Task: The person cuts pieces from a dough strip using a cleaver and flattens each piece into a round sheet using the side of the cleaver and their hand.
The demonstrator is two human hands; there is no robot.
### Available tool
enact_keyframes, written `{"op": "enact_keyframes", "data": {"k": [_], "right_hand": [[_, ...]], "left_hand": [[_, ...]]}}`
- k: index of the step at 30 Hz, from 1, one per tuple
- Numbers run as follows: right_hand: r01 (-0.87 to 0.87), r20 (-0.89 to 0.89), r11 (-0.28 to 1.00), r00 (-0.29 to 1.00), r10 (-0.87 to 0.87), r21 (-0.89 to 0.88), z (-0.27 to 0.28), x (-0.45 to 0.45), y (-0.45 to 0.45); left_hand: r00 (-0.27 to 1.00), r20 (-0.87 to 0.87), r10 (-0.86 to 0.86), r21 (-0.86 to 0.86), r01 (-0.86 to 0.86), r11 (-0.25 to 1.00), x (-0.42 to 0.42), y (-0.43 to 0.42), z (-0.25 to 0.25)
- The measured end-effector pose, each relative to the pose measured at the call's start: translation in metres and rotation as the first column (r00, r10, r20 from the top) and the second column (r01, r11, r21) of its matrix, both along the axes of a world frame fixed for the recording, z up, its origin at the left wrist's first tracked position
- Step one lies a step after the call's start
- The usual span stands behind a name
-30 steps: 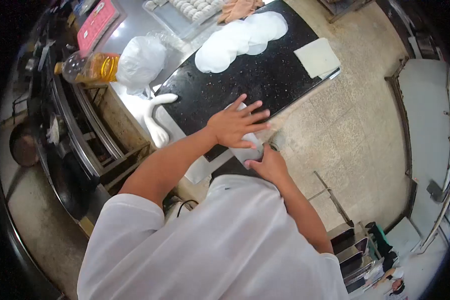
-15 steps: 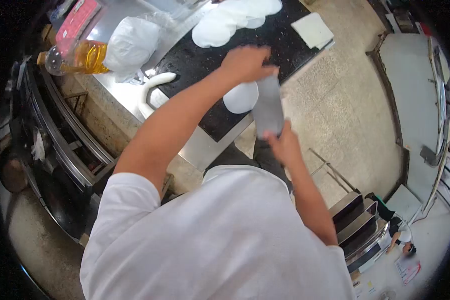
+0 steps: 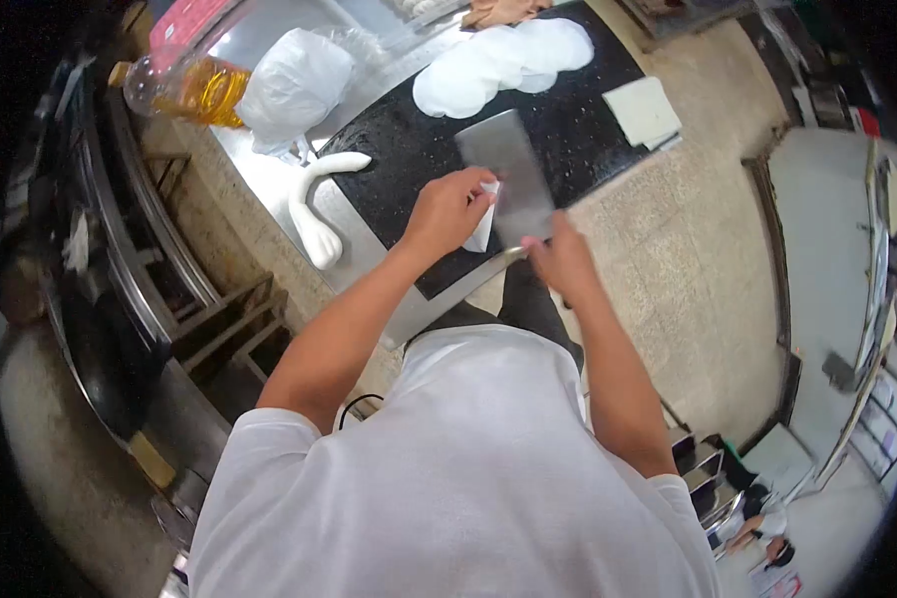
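Observation:
My right hand is wrapped round the handle of a wide-bladed cleaver, whose flat blade lies over the black work surface. My left hand pinches a thin white dough wrapper beside the blade's left edge. The wrapper looks tilted up or folded, and my fingers hide part of it. Farther back on the surface, several round white dough wrappers overlap in a row. A curved rope of white dough lies to the left.
A folded off-white cloth sits at the surface's right edge. Back left are a white plastic bag and a bottle of yellow oil lying on its side. Another person is far off at lower right.
My left hand has come off the far end of the blade, moved towards me and left, and taken hold of the wrapper. The cleaver has swung leftward at its far end.

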State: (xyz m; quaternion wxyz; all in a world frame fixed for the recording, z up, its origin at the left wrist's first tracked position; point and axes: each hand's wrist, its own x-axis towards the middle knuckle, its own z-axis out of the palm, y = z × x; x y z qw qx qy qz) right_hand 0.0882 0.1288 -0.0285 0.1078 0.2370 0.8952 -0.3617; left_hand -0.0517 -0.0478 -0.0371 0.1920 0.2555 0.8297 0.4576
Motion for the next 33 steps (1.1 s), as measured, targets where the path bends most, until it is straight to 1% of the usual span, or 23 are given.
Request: {"op": "enact_keyframes", "data": {"k": [1, 3, 4, 6, 7, 8, 10, 11, 14, 15, 16, 17, 19, 20, 21, 22, 23, 24, 25, 26, 28, 31, 33], "right_hand": [[-0.108, -0.028, 0.991, 0.994, 0.106, -0.081, -0.006, -0.007, -0.006], [-0.277, 0.039, 0.953, 0.958, 0.283, -0.122, -0.011, 0.0, -0.009], [-0.344, 0.068, 0.93, 0.932, 0.355, -0.131, -0.006, 0.003, -0.006], [-0.426, 0.009, 0.89, 0.901, 0.433, -0.164, -0.002, 0.007, 0.015], [-0.482, -0.029, 0.858, 0.874, 0.485, -0.178, -0.001, 0.006, 0.031], [-0.5, -0.041, 0.847, 0.864, 0.501, -0.18, -0.001, 0.007, 0.053], [-0.344, 0.057, 0.879, 0.922, 0.382, -0.331, 0.001, 0.012, 0.108], [-0.36, 0.048, 0.873, 0.917, 0.396, -0.33, 0.009, 0.013, 0.127], [-0.283, 0.062, 0.914, 0.948, 0.313, -0.29, 0.028, 0.02, 0.172], [-0.239, -0.075, 0.927, 0.971, 0.227, -0.29, 0.023, 0.025, 0.185], [-0.193, -0.211, 0.935, 0.968, 0.133, -0.298, 0.019, 0.025, 0.196], [-0.203, -0.215, 0.931, 0.966, 0.14, -0.302, 0.019, 0.022, 0.206], [0.023, -0.228, 0.87, 0.961, -0.155, -0.492, 0.022, 0.017, 0.217], [0.019, -0.226, 0.867, 0.962, -0.15, -0.498, 0.018, 0.011, 0.217], [0.061, -0.283, 0.77, 0.909, -0.306, -0.635, 0.01, -0.003, 0.215], [0.077, -0.309, 0.648, 0.832, -0.461, -0.758, 0.0, -0.018, 0.211], [0.182, -0.186, 0.601, 0.848, -0.497, -0.778, -0.013, -0.031, 0.211], [0.29, -0.058, 0.554, 0.849, -0.525, -0.78, -0.024, -0.043, 0.21], [0.464, 0.17, 0.47, 0.823, -0.542, -0.751, -0.025, -0.055, 0.207], [0.449, 0.162, 0.476, 0.833, -0.529, -0.756, -0.026, -0.057, 0.205], [0.491, 0.19, 0.457, 0.807, -0.559, -0.742, -0.028, -0.06, 0.2], [0.483, 0.157, 0.52, 0.821, -0.549, -0.705, -0.015, -0.037, 0.186], [0.466, 0.126, 0.555, 0.832, -0.541, -0.689, 0.002, -0.025, 0.166]], "left_hand": [[1.0, -0.003, 0.027, -0.015, -0.027, 1.0, 0.003, -0.006, 0.002], [0.972, 0.233, 0.042, 0.084, -0.063, 0.994, 0.011, -0.02, 0.013], [0.973, 0.217, 0.071, 0.072, -0.089, 0.993, 0.013, -0.023, 0.017], [0.923, 0.35, 0.161, 0.272, -0.265, 0.925, 0.015, -0.028, 0.024], [0.905, 0.382, 0.186, 0.302, -0.313, 0.901, 0.011, -0.025, 0.033], [0.905, 0.371, 0.206, 0.298, -0.327, 0.897, 0.002, -0.015, 0.038], [0.702, 0.575, 0.421, 0.344, -0.674, 0.654, -0.027, 0.012, 0.056], [0.701, 0.568, 0.432, 0.349, -0.68, 0.645, -0.044, 0.015, 0.051], [0.688, 0.565, 0.455, 0.38, -0.706, 0.597, -0.084, 0.008, 0.019], [0.695, 0.414, 0.588, 0.141, -0.687, 0.713, -0.09, 0.001, 0.009], [0.711, 0.229, 0.665, -0.125, -0.657, 0.744, -0.094, -0.008, -0.004], [0.751, -0.078, 0.656, -0.088, -0.66, 0.746, -0.091, -0.02, -0.025], [0.755, -0.117, 0.646, -0.151, -0.656, 0.739, -0.078, -0.033, -0.014], [0.763, -0.146, 0.63, -0.211, -0.646, 0.734, -0.069, -0.037, -0.008], [0.759, -0.149, 0.634, -0.215, -0.651, 0.728, -0.063, -0.042, 0.001], [0.744, -0.268, 0.613, -0.37, -0.666, 0.647, -0.058, -0.046, 0.013], [0.732, -0.377, 0.567, -0.506, -0.676, 0.536, -0.054, -0.05, 0.019], [0.73, -0.376, 0.571, -0.508, -0.678, 0.532, -0.051, -0.054, 0.018], [0.769, -0.319, 0.554, -0.564, -0.624, 0.541, -0.051, -0.059, 0.016], [0.798, -0.264, 0.542, -0.613, -0.573, 0.544, -0.053, -0.067, 0.014], [0.771, -0.337, 0.541, -0.572, -0.624, 0.533, -0.054, -0.072, 0.002], [0.732, -0.317, 0.603, -0.503, -0.669, 0.547, -0.053, -0.072, 0.0], [0.718, -0.318, 0.619, -0.127, -0.679, 0.723, -0.05, -0.078, 0.0]]}}
